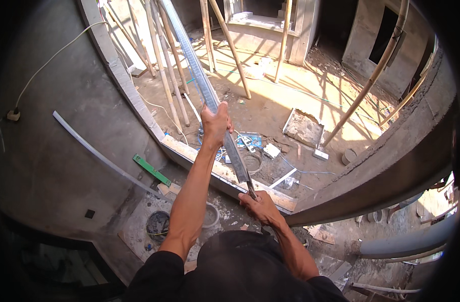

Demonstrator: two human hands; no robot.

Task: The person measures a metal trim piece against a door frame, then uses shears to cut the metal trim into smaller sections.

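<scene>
My left hand (215,121) grips a long, pale metal profile (190,53) that rises at a slant toward the top of the view. Below it, my right hand (260,206) is closed round the handle of a dark metal hand tool (249,187), probably snips, at the profile's lower end. Whether its jaws are shut on the profile is too small to tell. Both hands are over a window opening's sill (179,151). A second long strip (99,151) leans at the left, near a green level (152,170).
Beyond the opening, bamboo poles (230,50) stand among a shallow mortar box (303,128), cables and scattered debris. A concrete wall (53,151) is at left, a curved concrete edge (386,161) at right. A dark bucket (160,224) sits below at left, a grey pipe (401,236) lower right.
</scene>
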